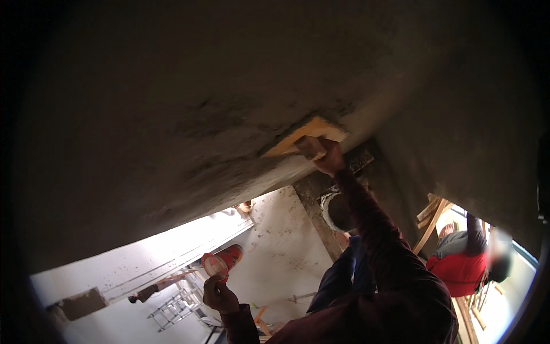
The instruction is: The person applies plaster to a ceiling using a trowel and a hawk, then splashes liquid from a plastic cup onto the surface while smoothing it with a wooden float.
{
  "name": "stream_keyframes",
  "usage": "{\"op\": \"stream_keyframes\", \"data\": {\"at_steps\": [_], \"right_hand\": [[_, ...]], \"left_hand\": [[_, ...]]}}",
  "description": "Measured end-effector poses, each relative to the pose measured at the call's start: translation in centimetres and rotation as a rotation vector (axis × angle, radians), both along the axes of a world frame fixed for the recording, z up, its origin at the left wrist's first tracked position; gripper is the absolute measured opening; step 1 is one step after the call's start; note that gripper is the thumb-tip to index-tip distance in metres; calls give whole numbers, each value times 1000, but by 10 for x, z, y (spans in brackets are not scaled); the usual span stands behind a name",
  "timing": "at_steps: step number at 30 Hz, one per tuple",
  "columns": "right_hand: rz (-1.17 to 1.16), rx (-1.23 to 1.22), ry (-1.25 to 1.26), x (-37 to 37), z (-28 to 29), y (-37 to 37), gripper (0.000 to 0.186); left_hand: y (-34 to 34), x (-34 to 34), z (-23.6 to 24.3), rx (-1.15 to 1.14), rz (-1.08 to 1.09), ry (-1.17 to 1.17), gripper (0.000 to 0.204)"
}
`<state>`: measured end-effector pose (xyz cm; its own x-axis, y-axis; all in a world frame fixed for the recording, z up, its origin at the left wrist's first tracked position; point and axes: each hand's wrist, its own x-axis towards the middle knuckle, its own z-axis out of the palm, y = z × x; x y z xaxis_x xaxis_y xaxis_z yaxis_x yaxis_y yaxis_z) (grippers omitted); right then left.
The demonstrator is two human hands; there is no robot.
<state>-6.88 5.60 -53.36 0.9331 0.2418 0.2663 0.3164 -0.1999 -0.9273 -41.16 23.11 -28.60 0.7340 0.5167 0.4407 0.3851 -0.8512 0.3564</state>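
1. While the right hand (pixel 330 158) is clenched round the brown, block-shaped handle (pixel 310 147) of a yellow-orange, flat, four-sided float (pixel 318 125), the float's face lies against a dark grey, rough, plaster-like surface (pixel 172 126) that spreads above both hands
2. Lower and to the left of that hand, the left hand (pixel 220 295) grasps a red, rounded, cup-like container with a pale, see-through end (pixel 230 256), held well apart from the float; what it contains, if anything, I cannot tell
3. Judging by this pose, the step in hand looks like rubbing the grey surface smooth with the float, whose blade sits just beyond the right fingers; darker, uneven patches show to the left of it
4. As I judge it, the next move calls for a firm right-hand grip, the blade flat and evenly pressed, and the container steady and clear of the stroke
5. Below the right hand, partly behind the dark maroon sleeve (pixel 375 229), sits a round vessel with a crusted whitish rim (pixel 324 211)
6. Beyond the left hand, lower left, stands a silvery metal ladder (pixel 172 309); far to the right of both hands are brown wooden planks (pixel 433 226) and another person in a red garment (pixel 458 272)
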Motion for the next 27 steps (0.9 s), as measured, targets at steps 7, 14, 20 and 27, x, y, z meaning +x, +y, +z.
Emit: {"op": "stream_keyframes", "data": {"at_steps": [7,14,20,27], "right_hand": [[-61,23,-289,16,171,-19,27],[-101,38,-334,13,169,-11,26],[-32,-71,-134,10,69,-22,31],[39,263,6,28,229,-52,55]], "left_hand": [[5,-20,4,-8,28,-25,3],[-3,-2,-31,-132,-5,-14,11],[-28,-9,-37,-147,-114,16,9],[-40,-24,-20,-168,-105,-5,5]]}}
